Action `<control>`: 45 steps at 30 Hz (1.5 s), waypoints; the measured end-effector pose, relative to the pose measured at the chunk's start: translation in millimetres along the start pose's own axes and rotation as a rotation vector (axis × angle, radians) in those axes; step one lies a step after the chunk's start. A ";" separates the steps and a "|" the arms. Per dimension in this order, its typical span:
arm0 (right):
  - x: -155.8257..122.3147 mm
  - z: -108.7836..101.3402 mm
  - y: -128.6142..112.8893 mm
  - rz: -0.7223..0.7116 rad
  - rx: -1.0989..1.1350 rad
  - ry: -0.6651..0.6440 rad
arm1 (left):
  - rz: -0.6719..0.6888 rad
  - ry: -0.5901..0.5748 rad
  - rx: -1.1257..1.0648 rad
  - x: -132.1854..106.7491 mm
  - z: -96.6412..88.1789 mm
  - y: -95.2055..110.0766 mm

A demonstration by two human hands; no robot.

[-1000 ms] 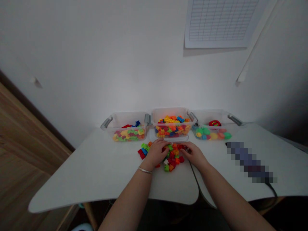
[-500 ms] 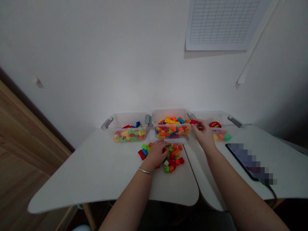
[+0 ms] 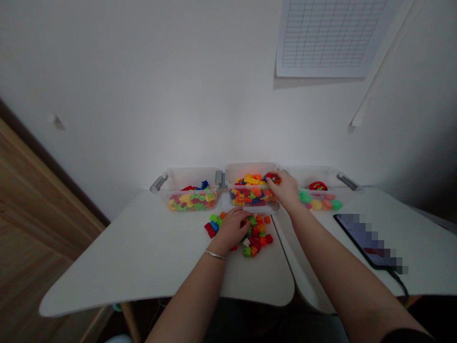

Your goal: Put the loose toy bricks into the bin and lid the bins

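Observation:
My left hand [image 3: 233, 228] lies over a loose pile of toy building bricks [image 3: 255, 236] in red, orange, green, blue and white. Its fingers are apart, and the palm hides some of the bricks. My right hand [image 3: 285, 188] is at the right end of the middle clear bin [image 3: 255, 209], above its rim. Its fingertips are closed on a small red brick [image 3: 269, 176], partly hidden by the fingers. Inside that bin are many mixed bricks, with a long yellow piece [image 3: 253, 180] on top.
A left clear bin [image 3: 171, 177] with grey handles holds colourful pieces. The right bin [image 3: 328, 174] contains round coloured pieces and a red item [image 3: 317, 186] with green dots. A phone [image 3: 367, 243] with a cable lies at the right. The wall [image 3: 214, 95] rises directly behind the bins.
My right hand has moved left with the red brick, from the gap between the middle and right bins to over the middle bin. My left hand has stayed on the pile.

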State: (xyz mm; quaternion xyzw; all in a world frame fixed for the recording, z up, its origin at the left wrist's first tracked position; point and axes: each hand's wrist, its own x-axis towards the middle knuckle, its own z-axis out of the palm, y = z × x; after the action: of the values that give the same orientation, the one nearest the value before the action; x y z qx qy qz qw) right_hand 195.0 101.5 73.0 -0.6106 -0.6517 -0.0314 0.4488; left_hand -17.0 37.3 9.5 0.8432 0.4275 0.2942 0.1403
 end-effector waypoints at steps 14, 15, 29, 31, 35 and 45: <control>-52.9 -24.7 -2.9 -0.205 0.167 0.172 | 0.007 0.013 0.002 -0.5 3.6 -4.6; -63.4 -22.5 0.3 -0.224 0.175 0.132 | 0.010 0.016 0.004 -0.6 4.5 -5.5; -118.7 19.1 43.1 -0.178 0.078 -0.236 | 0.005 0.020 -0.005 0.7 7.3 -4.2; -118.8 17.4 41.8 -0.181 0.060 -0.284 | 0.003 0.018 -0.003 1.0 6.8 -3.5; -120.4 16.7 41.5 -0.170 0.058 -0.346 | -0.001 0.005 0.005 1.4 4.7 -2.2; -119.3 18.0 41.9 -0.137 0.068 -0.348 | 0.011 0.006 0.014 1.2 3.4 -2.2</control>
State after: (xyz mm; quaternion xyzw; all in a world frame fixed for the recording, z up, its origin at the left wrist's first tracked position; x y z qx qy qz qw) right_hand 202.0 31.1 -33.4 -0.5456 -0.7603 0.0662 0.3463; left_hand -15.7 39.6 6.2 0.8456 0.4255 0.2945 0.1313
